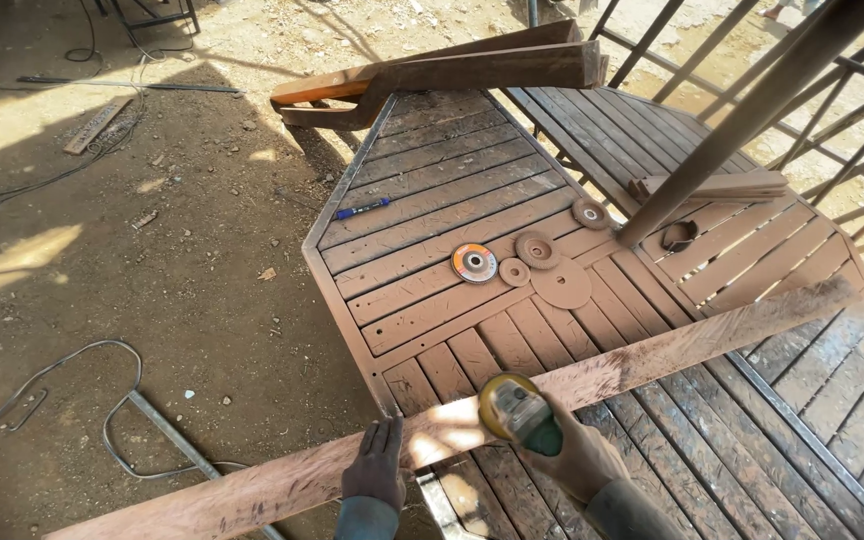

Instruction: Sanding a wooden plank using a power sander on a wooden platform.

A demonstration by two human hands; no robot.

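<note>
Head view: the left hand [376, 465] lies flat, fingers spread, pressing a long plank [512, 400] that slants across the slatted worktop [432, 190]. Just right, the right hand [572, 455] is closed around a grinder [517, 408] set on the plank. Beyond lie loose discs [474, 262].

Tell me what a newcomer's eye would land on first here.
First, the long wooden plank running across the slatted table, with the left hand pressed flat on it and the right hand holding a grinder against it near the bottom centre. Next, the round discs scattered mid-table, one with an orange label. A blue pen lies further up on the left.
</note>
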